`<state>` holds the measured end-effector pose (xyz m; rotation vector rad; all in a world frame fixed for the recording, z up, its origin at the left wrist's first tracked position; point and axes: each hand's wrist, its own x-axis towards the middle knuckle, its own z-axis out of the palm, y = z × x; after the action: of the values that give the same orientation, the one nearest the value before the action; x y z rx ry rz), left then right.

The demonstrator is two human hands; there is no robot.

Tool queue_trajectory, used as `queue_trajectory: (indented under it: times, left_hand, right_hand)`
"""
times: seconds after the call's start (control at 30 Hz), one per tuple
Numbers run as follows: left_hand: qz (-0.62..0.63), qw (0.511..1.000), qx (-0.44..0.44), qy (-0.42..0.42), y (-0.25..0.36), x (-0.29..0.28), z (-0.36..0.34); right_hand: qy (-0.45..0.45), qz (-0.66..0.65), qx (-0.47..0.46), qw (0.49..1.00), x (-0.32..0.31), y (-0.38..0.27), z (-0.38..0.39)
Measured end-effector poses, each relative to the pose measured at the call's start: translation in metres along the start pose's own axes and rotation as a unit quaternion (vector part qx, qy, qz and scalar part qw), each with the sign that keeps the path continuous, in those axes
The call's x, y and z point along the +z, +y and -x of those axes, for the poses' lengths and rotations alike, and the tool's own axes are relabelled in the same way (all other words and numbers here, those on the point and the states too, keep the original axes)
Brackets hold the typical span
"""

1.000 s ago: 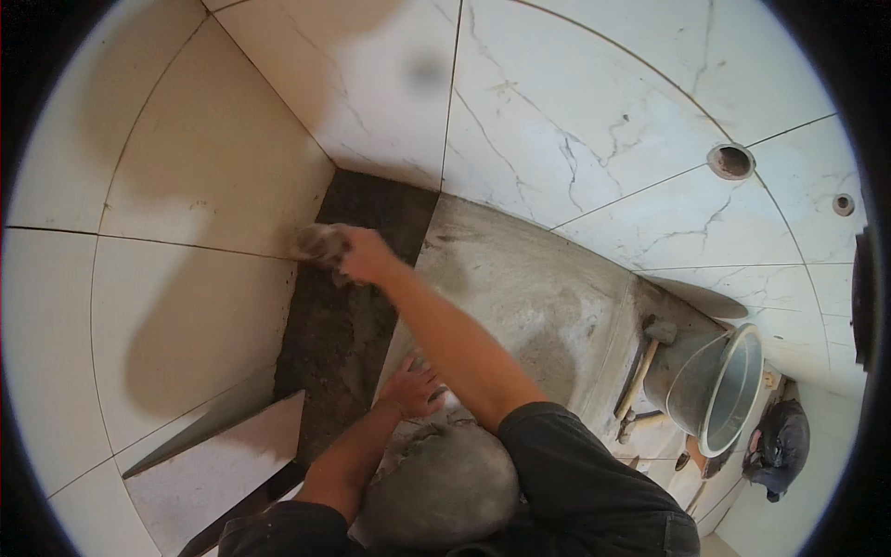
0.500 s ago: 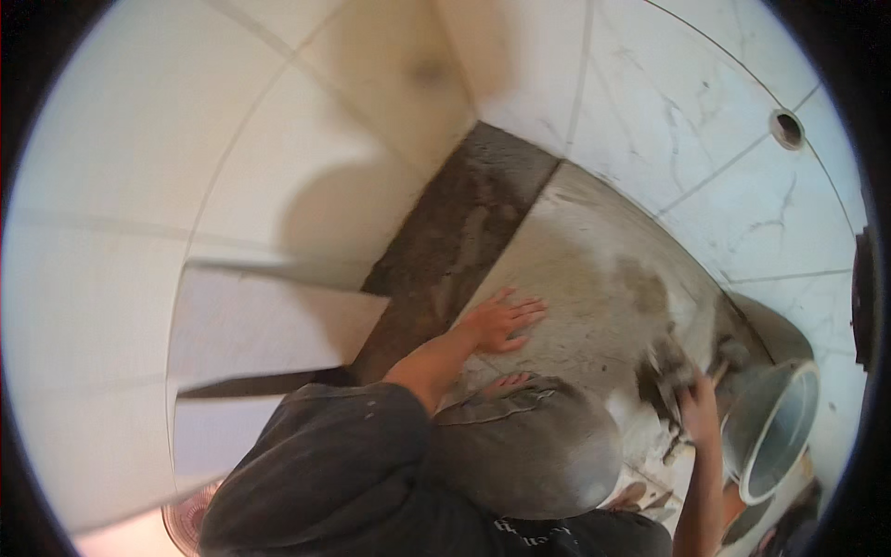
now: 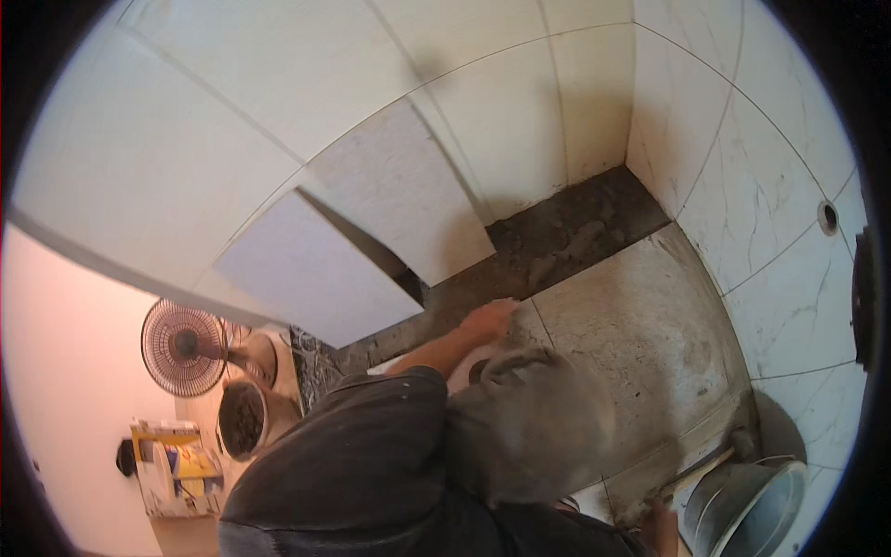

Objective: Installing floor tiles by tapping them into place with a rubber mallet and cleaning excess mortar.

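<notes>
My left hand rests at the edge of the large grey-stained floor tile, beside the strip of dark mortar bed. Its fingers look stretched out, though slightly blurred, and I see nothing held. Low in the picture, my right hand is beside the bucket, near the muddy floor. Its fingers look closed, but my body and the blur hide what they hold. A thin wooden handle lies between that hand and the wall. My knee covers part of the tile.
Two pale loose tiles lean against the left wall, over the mortar strip. Further left are a standing fan, a bucket of dark material and a yellow-and-white box. The right marbled wall has a round pipe hole.
My view has swung left, bringing the fan, the second bucket and the box into sight. My right hand has dropped toward the lower edge. My left hand stays down, now at the tile's edge.
</notes>
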<state>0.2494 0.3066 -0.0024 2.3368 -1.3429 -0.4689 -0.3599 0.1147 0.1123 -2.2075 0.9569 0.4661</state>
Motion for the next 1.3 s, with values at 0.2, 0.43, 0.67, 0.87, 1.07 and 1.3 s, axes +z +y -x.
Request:
queue_trajectory:
  times: [0.2,0.43,0.67,0.87,1.07,1.3]
  left_hand:
    - [-0.039,0.983,-0.178,0.017,0.003,-0.094,0.087]
    - [-0.087,0.963,-0.242,0.078,0.030,-0.133,0.178]
    - [-0.016,0.957,-0.259,0.128,-0.015,-0.111,0.205]
    - [-0.054,0.929,-0.345,0.123,0.017,-0.121,0.152]
    - [0.078,0.890,-0.173,0.414,-0.008,-0.132,0.070]
    - [0.079,0.785,-0.207,0.578,-0.048,-0.191,-0.015]
  right_hand:
    - [0.102,0.050,-0.146,0.983,-0.084,-0.120,-0.115]
    - [0.239,0.092,-0.376,0.891,-0.061,-0.141,-0.213]
    - [0.026,-0.055,-0.067,0.996,-0.043,-0.129,-0.209]
    - [0.281,-0.187,-0.196,0.921,-0.003,-0.058,-0.160]
    - [0.128,-0.153,0.046,0.979,-0.011,-0.042,-0.113]
    - [0.229,-0.309,-0.003,0.923,0.029,-0.033,-0.086]
